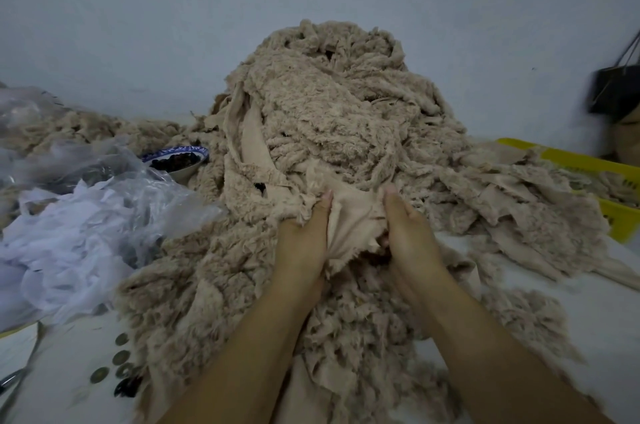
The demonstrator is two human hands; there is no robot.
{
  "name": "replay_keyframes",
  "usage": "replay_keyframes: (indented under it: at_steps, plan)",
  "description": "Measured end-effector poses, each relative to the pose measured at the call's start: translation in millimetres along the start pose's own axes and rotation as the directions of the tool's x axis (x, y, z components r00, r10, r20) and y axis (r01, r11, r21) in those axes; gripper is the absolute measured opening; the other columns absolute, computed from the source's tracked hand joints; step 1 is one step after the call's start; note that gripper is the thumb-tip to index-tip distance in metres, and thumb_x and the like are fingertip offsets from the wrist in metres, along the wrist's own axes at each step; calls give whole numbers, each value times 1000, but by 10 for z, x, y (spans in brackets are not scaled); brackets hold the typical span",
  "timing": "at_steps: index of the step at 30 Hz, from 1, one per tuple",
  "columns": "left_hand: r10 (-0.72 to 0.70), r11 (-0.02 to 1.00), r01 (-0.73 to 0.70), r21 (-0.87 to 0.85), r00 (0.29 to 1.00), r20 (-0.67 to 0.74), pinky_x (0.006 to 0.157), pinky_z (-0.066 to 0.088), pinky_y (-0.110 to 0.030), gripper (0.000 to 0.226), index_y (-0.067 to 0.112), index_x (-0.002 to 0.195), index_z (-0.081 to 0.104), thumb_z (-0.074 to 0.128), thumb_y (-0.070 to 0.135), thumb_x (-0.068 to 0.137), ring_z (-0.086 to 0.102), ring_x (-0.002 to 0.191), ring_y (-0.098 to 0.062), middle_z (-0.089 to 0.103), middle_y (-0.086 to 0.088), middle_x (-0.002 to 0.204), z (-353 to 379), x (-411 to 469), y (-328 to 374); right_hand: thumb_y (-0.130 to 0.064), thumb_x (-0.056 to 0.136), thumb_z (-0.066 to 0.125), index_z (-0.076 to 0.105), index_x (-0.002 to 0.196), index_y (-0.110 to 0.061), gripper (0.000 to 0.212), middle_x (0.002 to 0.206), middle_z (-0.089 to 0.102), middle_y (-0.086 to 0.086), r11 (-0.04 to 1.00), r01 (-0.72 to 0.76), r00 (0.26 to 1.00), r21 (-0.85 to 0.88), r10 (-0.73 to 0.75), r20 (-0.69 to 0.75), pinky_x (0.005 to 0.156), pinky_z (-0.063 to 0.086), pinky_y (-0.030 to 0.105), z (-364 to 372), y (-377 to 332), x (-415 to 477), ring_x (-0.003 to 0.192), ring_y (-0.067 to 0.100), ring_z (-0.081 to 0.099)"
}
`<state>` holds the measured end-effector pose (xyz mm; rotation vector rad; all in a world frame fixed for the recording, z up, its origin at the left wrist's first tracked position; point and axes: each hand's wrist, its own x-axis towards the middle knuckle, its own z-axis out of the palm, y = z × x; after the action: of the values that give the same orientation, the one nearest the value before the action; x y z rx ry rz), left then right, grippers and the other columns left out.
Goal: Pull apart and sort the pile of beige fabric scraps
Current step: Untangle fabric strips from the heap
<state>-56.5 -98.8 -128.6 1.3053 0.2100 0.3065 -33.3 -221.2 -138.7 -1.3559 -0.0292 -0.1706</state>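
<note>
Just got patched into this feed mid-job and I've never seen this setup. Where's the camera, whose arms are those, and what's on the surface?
There is no robot: a person wears one wide-angle camera on the head, looking forward and down at their own bare arms. The left hand and right hand both pinch one smooth beige scrap at the foot of the tall pile of beige fabric scraps. Left of it lie clear plastic bags and a blue-rimmed bowl of dark bits; at right, a yellow basket.
</note>
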Motion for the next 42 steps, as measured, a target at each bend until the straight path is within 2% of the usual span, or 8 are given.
replay_keyframes:
  at_steps: [3, 7, 10, 19, 24, 30, 37, 42]
  plan:
    - [-41, 997, 38, -60, 997, -62, 87, 58, -39, 37, 14, 98, 74, 69, 49, 88, 71, 96, -23, 76, -3, 96, -67, 4, 88, -48, 102, 43, 74, 65, -23, 54, 54, 53, -6, 987, -16, 999, 163, 8, 52, 45, 42, 20, -49, -52, 35, 48, 8, 48]
    - [-49, 998, 46, -46, 997, -60, 82, 58, -36, 31, 22, 75, 73, 70, 51, 86, 73, 87, -19, 76, 1, 85, -75, 12, 76, -89, 72, 49, 62, 125, -39, 74, 110, 68, -25, 992, 71, 954, -106, -37, 296, 86, 54, 26, -46, 32, -33, 103, -9, 63]
    - [-35, 999, 35, -12, 999, -8, 72, 59, -31, 37, 32, 55, 76, 70, 48, 87, 75, 72, -13, 76, 4, 71, -72, 27, 11, -64, 80, 62, 64, 118, -38, 46, 105, 71, -27, 956, 210, 898, -207, -105, 427, 79, 54, 12, 97, 63, -142, 98, -11, 65]
    - [14, 1000, -14, 18, 1000, 10, 50, 50, -15, 36, 35, 51, 72, 72, 46, 86, 64, 55, 8, 65, 26, 55, -33, 45, -24, -26, 96, 50, 61, 86, -17, 17, 64, 53, -13, 933, 125, 992, -337, -124, 25, 55, 38, 27, -54, 87, 35, 55, 5, 42]
    - [-16, 996, 9, -84, 997, -72, 38, 42, -8, 26, 27, 74, 60, 72, 47, 86, 61, 49, 9, 61, 27, 49, -149, 103, 67, -12, 98, 47, 66, 96, -15, 19, 93, 69, 10, 995, -82, 997, 62, 81, 16, 62, 54, 31, -75, -3, 92, 71, 17, 65]
    - [-18, 998, 16, -55, 999, -43, 40, 45, -11, 29, 24, 73, 60, 72, 47, 86, 63, 48, 6, 63, 22, 49, -136, 91, 54, -83, 76, 55, 72, 95, -36, 53, 97, 76, -2, 995, 24, 952, -100, 8, 307, 63, 54, 28, -8, 29, -34, 86, 18, 73]
    - [-129, 986, 138, -89, 987, 100, 56, 58, -29, 35, 17, 90, 62, 73, 48, 82, 75, 69, -19, 76, 0, 75, -81, 31, 40, -64, 94, 41, 64, 81, -45, 32, 91, 70, -7, 961, 68, 998, -269, -61, 32, 84, 53, 41, -15, 123, 47, 92, 16, 66]
    - [-166, 984, 163, -71, 986, -29, 79, 60, -41, 59, 13, 104, 70, 70, 63, 73, 74, 87, -27, 77, -8, 100, -195, 154, 147, -41, 104, 41, 59, 127, -24, 34, 115, 58, 1, 992, -66, 967, -111, 36, -254, 95, 49, 44, -309, 32, 208, 105, 20, 55]
